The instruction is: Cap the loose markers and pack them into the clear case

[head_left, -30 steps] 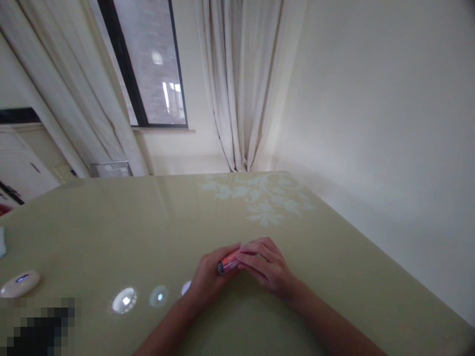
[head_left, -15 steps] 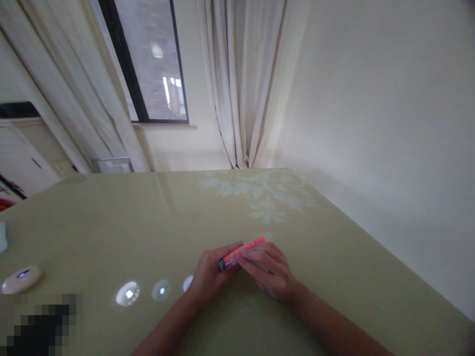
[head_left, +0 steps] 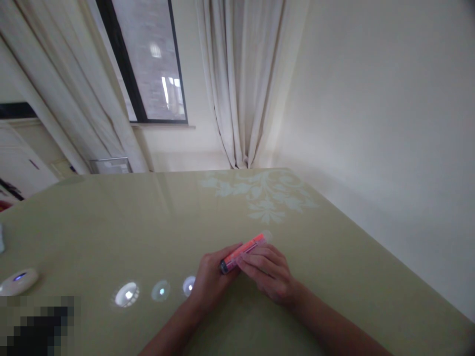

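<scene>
A slim pink-and-orange tube-like object [head_left: 245, 252] with a dark end at its lower left is held between my hands, above the green tabletop [head_left: 111, 222]. My left hand [head_left: 215, 277] is closed around its lower-left part from beneath. From the right, my right hand [head_left: 269, 272] has its fingers bent against the object's near side. Its upper-right end points away from me. The fingers of my left hand are partly hidden behind the object.
At the left edge lies a white oval device [head_left: 20, 282] with a small blue light. A pale blue item [head_left: 1, 238] is behind it. Curtains [head_left: 241, 89] and a window [head_left: 152, 59] stand beyond the table, with a wall [head_left: 389, 109] along the right.
The object has turned slightly in my fingers, and my hands have shifted very little. The white device appears slightly farther left in view.
</scene>
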The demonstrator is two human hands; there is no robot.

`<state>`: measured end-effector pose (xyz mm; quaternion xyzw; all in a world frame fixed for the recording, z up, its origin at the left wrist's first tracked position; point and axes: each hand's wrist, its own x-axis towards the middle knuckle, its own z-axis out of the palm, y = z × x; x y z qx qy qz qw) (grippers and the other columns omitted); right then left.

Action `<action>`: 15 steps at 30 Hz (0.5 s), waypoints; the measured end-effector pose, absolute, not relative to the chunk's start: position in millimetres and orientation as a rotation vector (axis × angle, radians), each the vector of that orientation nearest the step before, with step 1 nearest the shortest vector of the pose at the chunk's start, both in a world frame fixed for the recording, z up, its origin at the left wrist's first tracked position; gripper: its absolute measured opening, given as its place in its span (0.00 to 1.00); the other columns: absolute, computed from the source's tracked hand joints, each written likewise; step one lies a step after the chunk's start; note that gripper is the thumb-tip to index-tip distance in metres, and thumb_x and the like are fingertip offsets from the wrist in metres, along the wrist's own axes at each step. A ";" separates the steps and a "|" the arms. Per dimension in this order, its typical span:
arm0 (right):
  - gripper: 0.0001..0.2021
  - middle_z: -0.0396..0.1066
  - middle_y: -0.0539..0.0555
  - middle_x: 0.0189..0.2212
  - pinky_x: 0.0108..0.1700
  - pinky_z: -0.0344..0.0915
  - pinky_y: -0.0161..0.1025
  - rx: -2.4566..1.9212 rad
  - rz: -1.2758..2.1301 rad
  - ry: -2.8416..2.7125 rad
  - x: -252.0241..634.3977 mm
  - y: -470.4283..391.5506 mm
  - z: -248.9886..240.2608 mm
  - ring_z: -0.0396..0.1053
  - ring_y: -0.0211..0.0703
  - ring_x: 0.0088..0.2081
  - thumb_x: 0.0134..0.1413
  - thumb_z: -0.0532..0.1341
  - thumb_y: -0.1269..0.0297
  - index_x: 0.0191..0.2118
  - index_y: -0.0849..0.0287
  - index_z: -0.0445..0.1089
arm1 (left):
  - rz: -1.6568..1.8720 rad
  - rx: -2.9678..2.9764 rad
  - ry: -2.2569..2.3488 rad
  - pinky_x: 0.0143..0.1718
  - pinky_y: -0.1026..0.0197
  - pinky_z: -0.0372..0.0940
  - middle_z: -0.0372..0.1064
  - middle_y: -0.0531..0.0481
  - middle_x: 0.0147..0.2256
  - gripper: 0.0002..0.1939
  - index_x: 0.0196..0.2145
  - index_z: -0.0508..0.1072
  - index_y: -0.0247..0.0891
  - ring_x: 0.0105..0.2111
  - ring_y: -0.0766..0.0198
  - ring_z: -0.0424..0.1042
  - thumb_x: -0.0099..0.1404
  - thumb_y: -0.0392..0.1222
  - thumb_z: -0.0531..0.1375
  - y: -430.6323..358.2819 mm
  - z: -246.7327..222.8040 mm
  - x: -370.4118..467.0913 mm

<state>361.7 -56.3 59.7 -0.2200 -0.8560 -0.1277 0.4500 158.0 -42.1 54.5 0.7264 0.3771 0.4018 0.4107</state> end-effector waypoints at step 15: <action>0.22 0.80 0.55 0.42 0.50 0.72 0.44 -0.710 -0.162 -1.996 356.7 -61.6 60.1 0.77 0.47 0.44 0.65 0.65 0.71 0.62 0.52 0.70 | 1.126 1.979 1.065 0.45 0.62 0.76 0.82 0.49 0.48 0.20 0.56 0.79 0.46 0.42 0.57 0.83 0.67 0.44 0.66 -50.7 53.3 153.2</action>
